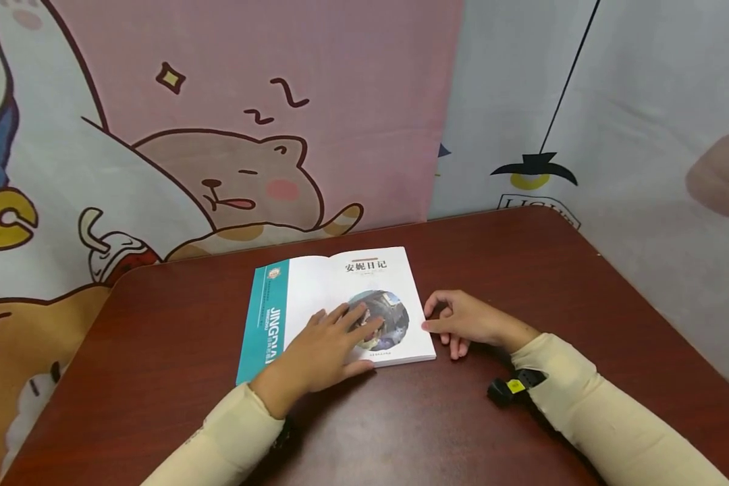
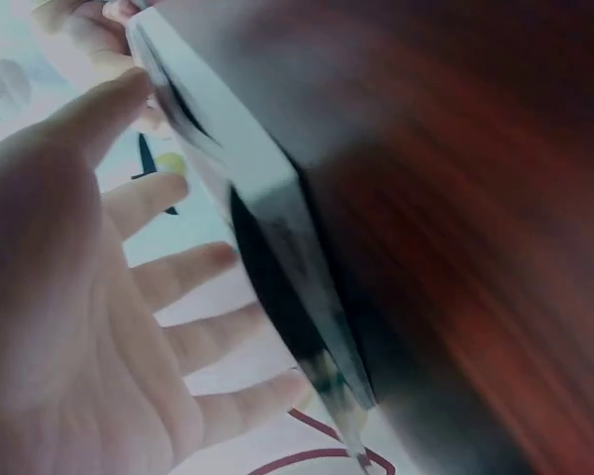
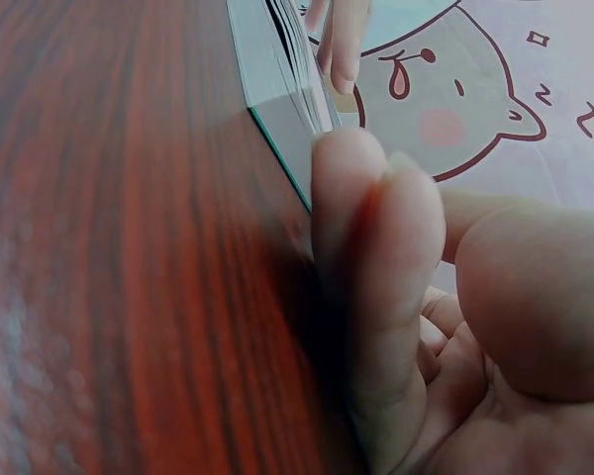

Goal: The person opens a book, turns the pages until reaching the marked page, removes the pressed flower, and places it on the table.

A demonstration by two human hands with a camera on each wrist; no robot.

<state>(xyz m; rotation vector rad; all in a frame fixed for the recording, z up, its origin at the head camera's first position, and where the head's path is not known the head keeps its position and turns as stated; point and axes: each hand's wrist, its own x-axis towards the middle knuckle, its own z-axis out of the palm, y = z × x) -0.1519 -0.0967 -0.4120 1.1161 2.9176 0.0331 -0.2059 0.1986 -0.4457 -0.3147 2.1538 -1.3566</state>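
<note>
Book (image 1: 306, 283) lay spread on the desk (image 1: 401, 418) before the person, its teal flap (image 1: 262, 331) to the left. Nearest, pale sleeves (image 1: 227, 425) ran to both wrists, a black device (image 1: 503, 391) strapped at the right one. The left hand (image 1: 322, 351) rested across the pages, fingers straight and apart, probably to keep them flat. The right hand (image 1: 470, 318) bent its fingers at the right edge, seemingly placed to reach the leaves; whether it pinched one, I could not tell. Beyond hung a cloth (image 1: 370, 81) printed with a dozing animal.
</note>
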